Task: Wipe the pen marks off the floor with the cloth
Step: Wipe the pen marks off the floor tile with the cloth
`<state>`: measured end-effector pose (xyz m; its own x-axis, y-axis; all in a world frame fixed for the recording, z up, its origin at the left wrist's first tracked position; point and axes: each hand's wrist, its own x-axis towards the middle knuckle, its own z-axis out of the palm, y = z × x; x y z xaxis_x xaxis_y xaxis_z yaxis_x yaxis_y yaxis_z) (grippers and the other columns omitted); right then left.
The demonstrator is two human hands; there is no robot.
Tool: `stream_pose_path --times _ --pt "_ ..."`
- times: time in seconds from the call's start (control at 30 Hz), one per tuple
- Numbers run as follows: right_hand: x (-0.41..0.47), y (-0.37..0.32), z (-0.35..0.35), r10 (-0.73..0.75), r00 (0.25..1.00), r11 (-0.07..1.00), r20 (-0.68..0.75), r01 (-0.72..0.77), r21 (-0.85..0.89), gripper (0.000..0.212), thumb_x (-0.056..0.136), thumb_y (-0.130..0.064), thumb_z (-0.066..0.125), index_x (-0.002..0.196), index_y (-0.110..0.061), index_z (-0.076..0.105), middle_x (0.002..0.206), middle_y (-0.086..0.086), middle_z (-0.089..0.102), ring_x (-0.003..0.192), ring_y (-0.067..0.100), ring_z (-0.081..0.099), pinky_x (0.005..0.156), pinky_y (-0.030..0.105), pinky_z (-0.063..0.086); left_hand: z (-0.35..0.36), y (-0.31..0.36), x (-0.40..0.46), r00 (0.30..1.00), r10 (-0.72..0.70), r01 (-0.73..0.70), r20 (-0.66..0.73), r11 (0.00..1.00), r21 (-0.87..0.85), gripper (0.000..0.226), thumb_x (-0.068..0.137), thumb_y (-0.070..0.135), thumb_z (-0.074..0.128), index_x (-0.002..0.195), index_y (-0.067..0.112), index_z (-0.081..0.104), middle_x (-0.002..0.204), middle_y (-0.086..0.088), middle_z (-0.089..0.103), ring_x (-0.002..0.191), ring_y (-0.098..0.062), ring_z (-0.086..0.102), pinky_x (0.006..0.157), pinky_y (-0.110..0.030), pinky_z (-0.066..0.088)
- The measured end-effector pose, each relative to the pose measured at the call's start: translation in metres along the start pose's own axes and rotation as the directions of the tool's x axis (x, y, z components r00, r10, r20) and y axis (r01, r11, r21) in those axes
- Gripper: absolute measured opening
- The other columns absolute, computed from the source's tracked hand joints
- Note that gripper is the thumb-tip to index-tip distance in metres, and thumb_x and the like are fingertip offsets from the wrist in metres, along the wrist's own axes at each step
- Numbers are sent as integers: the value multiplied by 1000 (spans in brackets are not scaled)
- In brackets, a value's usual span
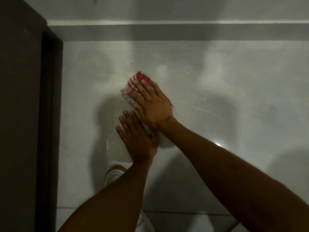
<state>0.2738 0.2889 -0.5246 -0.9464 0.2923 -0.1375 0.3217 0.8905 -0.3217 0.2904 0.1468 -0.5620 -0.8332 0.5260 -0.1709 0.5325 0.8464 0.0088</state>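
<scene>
A folded red-and-white checked cloth (132, 85) lies on the pale grey tiled floor (217, 81). My right hand (153, 102) presses flat on top of the cloth, fingers stretched out over it. My left hand (137, 136) rests flat on the floor just below and left of the right hand, fingers spread, holding nothing. A small dark pen mark (131, 63) shows on the tile a little above the cloth. Another faint mark (96, 122) sits left of my left hand.
A dark brown door frame (33, 97) runs down the left side. A grey skirting band (184, 33) marks the wall at the top. A light-coloured shoe (113, 175) shows under my left forearm. Tile joints cross the floor near the bottom.
</scene>
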Motion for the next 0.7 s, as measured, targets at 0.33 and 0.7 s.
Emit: stream_pose_path --times 0.33,0.7 --pt "-43 25 6 -212 976 975 52 215 -61 57 109 -46 30 165 -30 29 175 5 24 163 26 18 133 50 17 -2 1 0 998 15 -15 -54 1000 -8 88 98 49 37 166 -7 27 173 -31 28 161 -51 28 130 -71 26" --pt "-5 121 -40 314 943 946 -106 -320 -43 64 108 -47 20 168 -26 13 178 5 10 165 27 5 134 53 10 1 5 0 997 -34 30 -62 998 -62 100 105 74 23 169 -2 23 178 -25 22 165 -44 22 134 -65 18"
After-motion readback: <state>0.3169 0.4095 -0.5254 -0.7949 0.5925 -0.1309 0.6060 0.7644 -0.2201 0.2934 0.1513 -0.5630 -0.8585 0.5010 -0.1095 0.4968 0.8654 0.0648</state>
